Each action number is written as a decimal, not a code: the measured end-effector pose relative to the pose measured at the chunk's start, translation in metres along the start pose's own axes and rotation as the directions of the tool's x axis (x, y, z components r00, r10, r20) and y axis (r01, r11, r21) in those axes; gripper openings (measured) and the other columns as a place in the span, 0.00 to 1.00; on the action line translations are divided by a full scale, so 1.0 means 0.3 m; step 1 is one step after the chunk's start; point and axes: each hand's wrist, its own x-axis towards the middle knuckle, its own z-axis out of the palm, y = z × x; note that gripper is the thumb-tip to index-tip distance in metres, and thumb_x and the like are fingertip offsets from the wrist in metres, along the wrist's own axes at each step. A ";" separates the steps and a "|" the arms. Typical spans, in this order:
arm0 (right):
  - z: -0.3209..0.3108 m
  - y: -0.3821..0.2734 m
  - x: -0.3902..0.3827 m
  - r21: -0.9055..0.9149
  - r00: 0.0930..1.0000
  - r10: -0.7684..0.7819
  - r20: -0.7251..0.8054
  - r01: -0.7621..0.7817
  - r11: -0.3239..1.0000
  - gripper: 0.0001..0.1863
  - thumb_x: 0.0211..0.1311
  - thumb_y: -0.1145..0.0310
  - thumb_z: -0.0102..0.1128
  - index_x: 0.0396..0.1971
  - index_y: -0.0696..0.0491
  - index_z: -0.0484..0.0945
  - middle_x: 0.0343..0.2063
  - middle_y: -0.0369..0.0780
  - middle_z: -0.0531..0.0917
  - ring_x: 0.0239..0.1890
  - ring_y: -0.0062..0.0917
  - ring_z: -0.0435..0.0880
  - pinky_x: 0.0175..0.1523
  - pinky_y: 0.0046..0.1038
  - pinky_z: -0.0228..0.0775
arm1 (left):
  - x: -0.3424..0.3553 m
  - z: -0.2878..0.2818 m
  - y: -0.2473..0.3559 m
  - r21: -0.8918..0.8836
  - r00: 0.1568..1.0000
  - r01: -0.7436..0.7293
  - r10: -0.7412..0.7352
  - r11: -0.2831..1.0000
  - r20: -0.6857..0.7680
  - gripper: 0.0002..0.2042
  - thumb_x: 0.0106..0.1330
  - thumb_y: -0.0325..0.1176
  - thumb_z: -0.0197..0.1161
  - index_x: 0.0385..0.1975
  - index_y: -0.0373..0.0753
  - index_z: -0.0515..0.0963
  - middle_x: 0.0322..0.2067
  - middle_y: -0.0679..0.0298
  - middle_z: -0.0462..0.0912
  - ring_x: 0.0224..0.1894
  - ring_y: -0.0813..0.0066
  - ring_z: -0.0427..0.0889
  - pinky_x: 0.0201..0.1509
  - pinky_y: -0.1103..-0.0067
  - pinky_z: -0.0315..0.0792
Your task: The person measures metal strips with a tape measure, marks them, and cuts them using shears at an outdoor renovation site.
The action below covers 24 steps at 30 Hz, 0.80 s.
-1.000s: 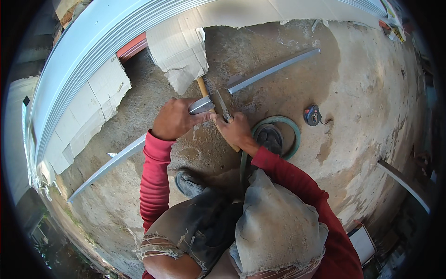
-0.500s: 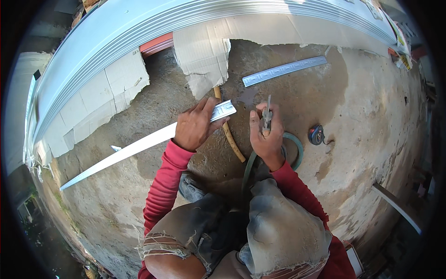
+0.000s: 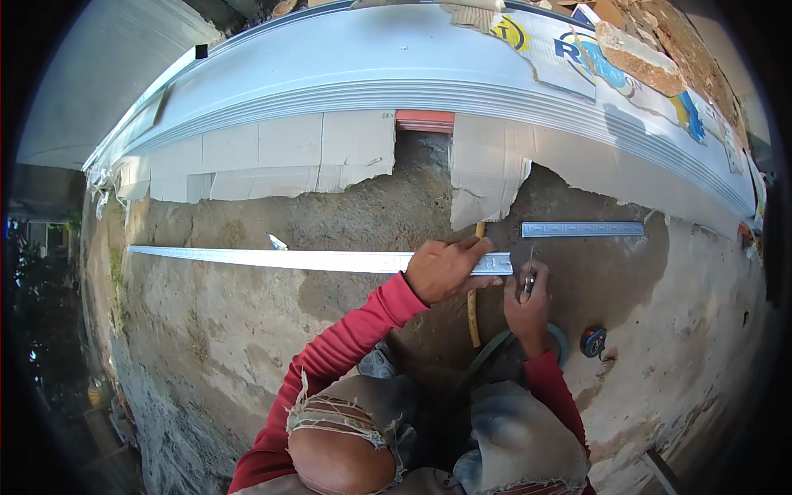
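Note:
My left hand (image 3: 446, 269) is closed over a long, pale metal channel strip (image 3: 330, 261), close to its right end. The strip runs far out to the left, above the ground. My right hand (image 3: 528, 307) is wrapped round a small hand tool (image 3: 530, 280) with a thin metal blade pointing away from me. Its exact kind is hidden by my fingers. The blade stands just right of the strip's end, seemingly apart from it. Beyond the tool, a short metal channel piece (image 3: 582, 229) with a stamped pattern lies on the ground.
A wooden stick (image 3: 473, 322) lies beneath the strip's right end. Right of my knee are a green hose (image 3: 562, 341) and a dark round tape measure (image 3: 592, 341). Torn cardboard (image 3: 289, 153) edges a stack of long white panels (image 3: 330, 62) ahead, with a stone (image 3: 639, 59) on top.
The view has turned, so the strip now lies nearly level in it. The strip's right end and the tool in my right hand have come closer together. Both grips are unchanged.

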 end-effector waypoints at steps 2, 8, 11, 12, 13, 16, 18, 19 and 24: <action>-0.012 0.013 0.009 -0.121 0.995 -0.003 0.101 0.016 0.992 0.21 0.60 0.63 0.68 0.47 0.55 0.70 0.36 0.50 0.82 0.40 0.48 0.83 0.43 0.46 0.73 | -0.009 0.000 -0.004 0.046 0.999 -0.013 0.015 0.999 -0.050 0.24 0.64 0.57 0.63 0.50 0.45 0.76 0.33 0.56 0.84 0.30 0.55 0.86 0.29 0.67 0.78; -0.189 0.246 0.077 -0.515 0.975 -0.061 -0.213 -0.059 0.855 0.30 0.56 0.55 0.72 0.52 0.55 0.69 0.45 0.52 0.78 0.51 0.52 0.76 0.57 0.50 0.64 | -0.048 0.152 -0.065 -0.001 0.999 0.026 -0.026 1.000 0.035 0.24 0.64 0.54 0.63 0.53 0.46 0.75 0.45 0.56 0.79 0.41 0.57 0.83 0.37 0.65 0.79; -0.298 0.386 0.092 -0.619 0.973 -0.063 -0.221 -0.090 0.780 0.37 0.54 0.56 0.74 0.57 0.58 0.67 0.53 0.54 0.75 0.57 0.51 0.73 0.63 0.51 0.59 | -0.069 0.276 -0.138 0.135 1.000 0.011 -0.010 0.991 -0.013 0.24 0.62 0.50 0.65 0.54 0.46 0.74 0.49 0.57 0.74 0.53 0.59 0.77 0.45 0.65 0.76; -0.315 0.418 0.095 -0.684 0.969 -0.109 -0.221 -0.074 0.726 0.37 0.54 0.54 0.73 0.57 0.58 0.67 0.54 0.53 0.74 0.58 0.52 0.72 0.64 0.53 0.57 | -0.078 0.315 -0.154 0.222 1.000 -0.011 0.010 0.975 0.006 0.24 0.60 0.48 0.67 0.54 0.46 0.74 0.51 0.58 0.71 0.58 0.60 0.72 0.50 0.65 0.73; -0.328 0.440 0.102 -0.732 0.950 -0.186 -0.250 -0.060 0.679 0.38 0.54 0.52 0.73 0.57 0.58 0.67 0.55 0.52 0.73 0.59 0.52 0.71 0.65 0.55 0.54 | -0.087 0.350 -0.163 0.235 1.000 0.014 -0.008 0.972 -0.024 0.24 0.60 0.48 0.67 0.54 0.46 0.74 0.51 0.58 0.71 0.58 0.60 0.72 0.50 0.65 0.73; -0.340 0.427 0.148 -0.771 0.881 -0.375 -0.288 0.019 0.636 0.32 0.59 0.56 0.71 0.56 0.59 0.70 0.53 0.52 0.75 0.59 0.51 0.72 0.65 0.54 0.57 | -0.111 0.397 -0.180 0.336 0.998 0.051 -0.032 0.941 -0.061 0.27 0.56 0.45 0.69 0.55 0.45 0.72 0.52 0.57 0.71 0.60 0.60 0.70 0.56 0.62 0.68; -0.342 0.362 0.196 -0.555 0.877 -0.351 -0.329 0.121 0.823 0.24 0.66 0.60 0.64 0.52 0.64 0.73 0.49 0.52 0.79 0.56 0.48 0.75 0.63 0.45 0.63 | -0.123 0.380 -0.172 0.265 0.997 0.053 -0.038 0.963 -0.060 0.25 0.61 0.48 0.66 0.55 0.45 0.71 0.51 0.56 0.71 0.58 0.59 0.72 0.57 0.61 0.67; -0.342 0.315 0.230 -0.556 0.884 -0.370 -0.284 0.163 0.815 0.24 0.66 0.60 0.64 0.52 0.64 0.73 0.49 0.52 0.79 0.56 0.48 0.75 0.63 0.45 0.63 | -0.128 0.352 -0.172 0.282 0.994 0.090 -0.071 0.955 -0.078 0.25 0.61 0.48 0.66 0.55 0.45 0.71 0.51 0.56 0.71 0.58 0.59 0.72 0.57 0.61 0.67; -0.299 0.029 0.384 -0.300 0.820 -0.496 -0.286 0.415 0.859 0.12 0.71 0.67 0.57 0.42 0.62 0.76 0.41 0.49 0.80 0.48 0.43 0.77 0.57 0.41 0.66 | -0.068 0.064 -0.212 0.117 0.970 0.081 -0.051 0.990 -0.238 0.19 0.69 0.51 0.59 0.48 0.44 0.74 0.48 0.56 0.73 0.53 0.59 0.75 0.57 0.62 0.67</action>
